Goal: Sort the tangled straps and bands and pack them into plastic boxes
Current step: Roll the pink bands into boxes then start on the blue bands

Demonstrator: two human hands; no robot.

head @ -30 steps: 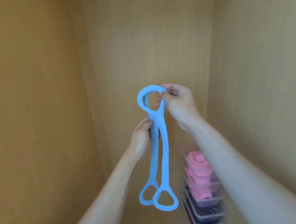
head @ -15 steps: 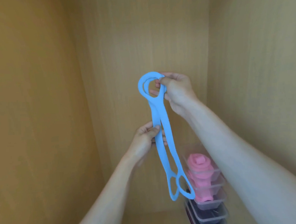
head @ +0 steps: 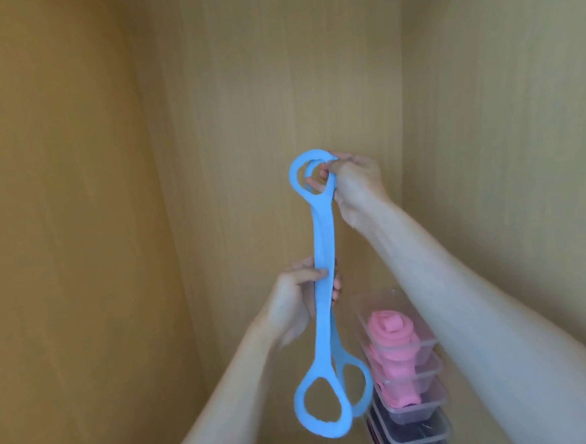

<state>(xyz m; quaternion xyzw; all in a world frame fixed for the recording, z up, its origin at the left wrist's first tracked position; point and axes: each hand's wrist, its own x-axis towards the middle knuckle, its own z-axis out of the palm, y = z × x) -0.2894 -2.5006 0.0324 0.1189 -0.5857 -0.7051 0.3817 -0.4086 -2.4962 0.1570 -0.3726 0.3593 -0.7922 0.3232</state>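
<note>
Already several plastic boxes (head: 405, 362) at lower right hold rolled pink bands (head: 390, 329); the blue strap (head: 322, 254) is not yet folded or packed. Mid-frame it hangs doubled, long axis near vertical, end loops pointing down; the right hand (head: 352, 184) pinches its top ring, the left hand (head: 298, 297) grips its middle.

Two bare forearms are showing, no sleeves reaching as far as the wrists. Left hand (head: 298, 298) and right hand (head: 354, 183) are wearing no gloves; no watch or bracelet showing. Fingernails are looking short, unpainted.
</note>
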